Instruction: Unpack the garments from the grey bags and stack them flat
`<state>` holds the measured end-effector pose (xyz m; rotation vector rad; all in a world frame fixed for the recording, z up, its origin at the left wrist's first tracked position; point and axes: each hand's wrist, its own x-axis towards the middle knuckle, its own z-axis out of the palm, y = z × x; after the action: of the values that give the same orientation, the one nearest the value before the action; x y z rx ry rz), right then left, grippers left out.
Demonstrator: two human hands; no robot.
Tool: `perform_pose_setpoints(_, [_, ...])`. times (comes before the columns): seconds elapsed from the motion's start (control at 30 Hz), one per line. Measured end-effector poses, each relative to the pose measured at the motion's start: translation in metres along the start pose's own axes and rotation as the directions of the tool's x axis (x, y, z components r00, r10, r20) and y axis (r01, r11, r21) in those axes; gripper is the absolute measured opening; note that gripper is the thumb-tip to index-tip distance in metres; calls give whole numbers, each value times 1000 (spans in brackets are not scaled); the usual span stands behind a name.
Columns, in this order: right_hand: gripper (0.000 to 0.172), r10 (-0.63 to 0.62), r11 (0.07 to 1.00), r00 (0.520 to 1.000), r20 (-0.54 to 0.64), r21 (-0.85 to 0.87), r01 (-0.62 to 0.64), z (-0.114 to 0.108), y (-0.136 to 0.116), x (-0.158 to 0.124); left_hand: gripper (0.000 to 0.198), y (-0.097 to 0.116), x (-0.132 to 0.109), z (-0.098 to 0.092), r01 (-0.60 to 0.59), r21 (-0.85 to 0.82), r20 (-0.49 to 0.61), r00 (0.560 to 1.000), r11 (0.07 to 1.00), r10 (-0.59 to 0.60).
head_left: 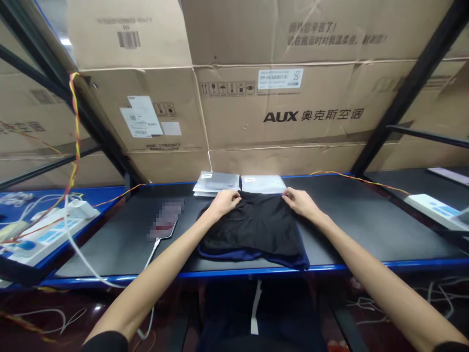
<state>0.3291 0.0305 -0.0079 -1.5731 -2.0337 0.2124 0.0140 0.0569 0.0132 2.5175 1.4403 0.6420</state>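
Black cloth (252,225): pinching its far edge with left hand (225,202) and right hand (299,201) over the bench (344,230); possibly risking creases by pulling unevenly.

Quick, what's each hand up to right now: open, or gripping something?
Left hand: closed, pinching the black garment near its far left corner.
Right hand: closed, pinching the same garment near its far right corner.

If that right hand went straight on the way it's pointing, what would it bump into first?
Probably the translucent packet on the right, just past the far edge of the black cloth that the right hand pinches; depth and exact aim are hard to judge.
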Motion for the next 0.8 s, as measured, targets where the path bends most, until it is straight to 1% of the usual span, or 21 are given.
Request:
perform_pose_setpoints(0.07, [17,-13,999,1000,-5,-32,13,-1,0,-1,19,0,-7,-3,-24,10,3,1000,1000,24])
perform_pose_setpoints(0.13, [20,-25,998,999,-25,-60,23,-4,-3,-3,23,0,-15,-7,-61,20,-18,998,998,61])
perform_pose_setpoints(0.23, [28,-67,994,991,-117,-88,57,-9,-18,-10,29,3,-32,-15,-182,30,-59,981,983,183])
perform_pose_setpoints(0.27, [30,-106,992,981,-161,-89,92,-10,-25,-13,32,5,-38,-18,-230,31,-50,972,973,231])
perform_pose_setpoints(0.3, [31,-161,986,973,-164,-76,150,-11,-33,-17,35,7,-44,-20,-270,31,-22,962,962,271])
perform_pose_setpoints(0.33, [32,-212,977,968,-138,-43,208,-11,-42,-21,39,9,-50,-22,-294,32,20,956,955,294])
perform_pose_setpoints(0.4, [36,-317,948,948,2,35,317,-9,-58,-30,51,12,-60,-24,-309,40,126,945,950,302])
perform_pose_setpoints(0.43, [40,-343,939,936,72,47,341,-7,-65,-35,57,13,-65,-24,-303,47,174,941,952,291])
perform_pose_setpoints(0.47, [47,-349,937,925,149,45,346,-5,-70,-39,63,14,-69,-23,-292,55,215,937,955,274])
perform_pose_setpoints(0.53, [62,-312,947,904,293,20,321,-1,-75,-47,69,15,-75,-20,-274,69,271,930,959,247])
perform_pose_setpoints(0.6, [70,-266,956,882,389,-10,293,2,-76,-53,70,16,-79,-18,-267,85,288,929,960,233])
perform_pose_setpoints(0.67, [72,-251,957,869,427,-26,289,3,-73,-57,70,19,-82,-16,-268,97,277,932,959,232])
perform_pose_setpoints(0.73, [72,-255,954,866,430,-35,299,2,-71,-58,69,22,-84,-16,-279,91,270,931,956,246])
perform_pose_setpoints(0.8, [72,-265,949,863,430,-39,311,1,-69,-59,65,24,-85,-16,-298,68,285,920,952,268])
